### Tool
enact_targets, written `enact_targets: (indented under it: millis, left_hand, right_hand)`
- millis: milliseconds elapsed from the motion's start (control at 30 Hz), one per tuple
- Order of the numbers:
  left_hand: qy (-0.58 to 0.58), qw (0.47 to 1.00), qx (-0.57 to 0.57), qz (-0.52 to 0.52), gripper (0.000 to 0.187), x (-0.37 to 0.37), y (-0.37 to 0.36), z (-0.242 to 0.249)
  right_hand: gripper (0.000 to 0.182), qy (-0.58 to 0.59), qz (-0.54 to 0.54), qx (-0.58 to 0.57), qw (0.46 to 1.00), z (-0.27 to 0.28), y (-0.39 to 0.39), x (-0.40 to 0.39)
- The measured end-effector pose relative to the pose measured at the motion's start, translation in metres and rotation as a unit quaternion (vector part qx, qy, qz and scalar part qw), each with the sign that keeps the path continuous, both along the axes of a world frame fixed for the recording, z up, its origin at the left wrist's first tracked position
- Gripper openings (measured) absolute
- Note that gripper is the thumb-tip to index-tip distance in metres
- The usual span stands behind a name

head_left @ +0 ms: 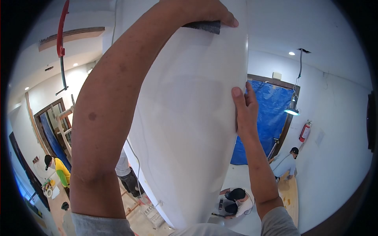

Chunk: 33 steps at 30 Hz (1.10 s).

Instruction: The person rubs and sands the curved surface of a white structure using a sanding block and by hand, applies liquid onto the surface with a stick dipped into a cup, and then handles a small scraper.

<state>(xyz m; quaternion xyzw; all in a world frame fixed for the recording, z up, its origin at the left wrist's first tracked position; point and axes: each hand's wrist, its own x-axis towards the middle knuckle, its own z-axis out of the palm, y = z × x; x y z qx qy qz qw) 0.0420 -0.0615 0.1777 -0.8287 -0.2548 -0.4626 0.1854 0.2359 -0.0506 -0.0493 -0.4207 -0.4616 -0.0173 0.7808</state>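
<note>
A tall white panel or column with a smooth face fills the middle of the head view. High up on it, my left hand is closed over a dark grey piece of sandpaper, which lies against the white face. Part of that hand is cut off by the top of the view, and most of the sandpaper is hidden under it. Lower down, my right hand rests at the column's right edge. Its thumb and fingers are apart, the thumb near the face and the fingers at the side.
Below right, a person crouches; another bends over a wooden board. A person in yellow works at far left. A red clamp hangs upper left, a lit lamp at right. A cable runs beside the column.
</note>
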Motion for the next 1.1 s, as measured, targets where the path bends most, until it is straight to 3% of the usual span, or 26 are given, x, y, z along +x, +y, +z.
enact_targets:
  millis: [733, 1100]
  left_hand:
    - [-0.063, 0.995, -0.031, -0.074, 0.069, -0.016, 0.018, -0.006]
    - [-0.049, 0.991, -0.079, -0.098, 0.051, -0.019, 0.020, -0.003]
  right_hand:
    - [0.117, -0.009, -0.037, -0.012, 0.999, -0.002, 0.002, -0.001]
    - [0.119, -0.017, -0.038, -0.005, 0.999, -0.004, 0.007, 0.005]
